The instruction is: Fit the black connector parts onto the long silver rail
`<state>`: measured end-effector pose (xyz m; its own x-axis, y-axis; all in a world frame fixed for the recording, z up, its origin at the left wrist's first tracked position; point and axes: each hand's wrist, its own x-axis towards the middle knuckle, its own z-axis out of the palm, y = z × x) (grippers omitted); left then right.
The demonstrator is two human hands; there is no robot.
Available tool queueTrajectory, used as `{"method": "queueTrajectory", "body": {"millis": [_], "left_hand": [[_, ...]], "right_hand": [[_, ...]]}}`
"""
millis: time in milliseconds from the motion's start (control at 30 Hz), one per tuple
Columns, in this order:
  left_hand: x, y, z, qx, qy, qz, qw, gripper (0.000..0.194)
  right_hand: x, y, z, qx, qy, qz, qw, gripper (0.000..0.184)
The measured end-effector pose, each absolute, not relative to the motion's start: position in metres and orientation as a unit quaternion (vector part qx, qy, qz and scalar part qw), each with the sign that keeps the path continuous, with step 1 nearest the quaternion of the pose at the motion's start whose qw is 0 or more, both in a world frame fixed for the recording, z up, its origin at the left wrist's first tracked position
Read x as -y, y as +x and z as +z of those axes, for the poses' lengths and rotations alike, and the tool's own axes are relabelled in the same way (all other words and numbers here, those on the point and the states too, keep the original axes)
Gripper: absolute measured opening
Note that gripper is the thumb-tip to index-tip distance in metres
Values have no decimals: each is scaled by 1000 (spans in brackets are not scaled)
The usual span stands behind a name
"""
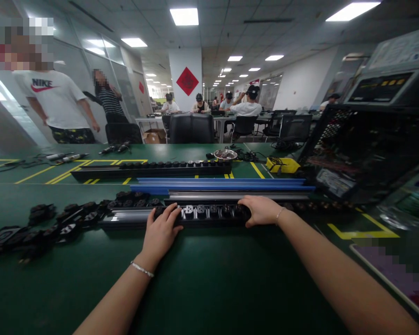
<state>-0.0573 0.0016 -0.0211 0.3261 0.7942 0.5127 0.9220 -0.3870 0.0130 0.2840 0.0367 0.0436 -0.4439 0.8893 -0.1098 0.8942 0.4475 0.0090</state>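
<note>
Before me a long black socket strip (213, 213) lies on the green table, with a row of socket inserts along its top. My left hand (164, 228) curls over the strip left of these inserts, thumb on the near side. Farther right, my right hand (260, 211) grips the same strip, its thumb in front and fingers behind. A bare silver-black stretch of rail (129, 216) shows left of my left hand. Just behind lie a grey metal profile (202, 195) and a blue profile (216, 182). Loose black socket inserts (70, 228) are piled at left.
Another black socket strip (153, 170) lies farther back. Beyond it are a metal dish (225, 154), a yellow box (282, 165) and cables. At right stand a black open case (366, 149) with an instrument on top and a plastic bottle (412, 200). People are in the background.
</note>
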Motion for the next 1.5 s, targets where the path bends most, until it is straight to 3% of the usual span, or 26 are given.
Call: {"method": "queueTrajectory", "body": {"millis": [267,367,467,633,833,1200,1500], "left_hand": [[4,-42,-23,513,-812,-247,126,44],[1,-50,-24,539,-774,-305,133,43],[-8,-70,-26,604,-684,-387,132,42],[-20,-101,-26,666,-627,-393,90,38],[-17,-79,-16,661,-681,-307,71,37],[-17,-63,-14,662,-687,-298,26,36],[-15,-64,-13,682,-665,-300,50,37]], "right_hand": [[-18,296,39,-786,617,0,31,72],[-3,275,36,-784,614,58,-71,73],[11,240,25,-790,572,114,-187,59],[19,202,-12,-761,564,171,-272,46],[12,206,-30,-771,559,181,-244,48],[15,201,-21,-781,571,160,-198,49],[15,201,-20,-782,570,159,-197,43]]}}
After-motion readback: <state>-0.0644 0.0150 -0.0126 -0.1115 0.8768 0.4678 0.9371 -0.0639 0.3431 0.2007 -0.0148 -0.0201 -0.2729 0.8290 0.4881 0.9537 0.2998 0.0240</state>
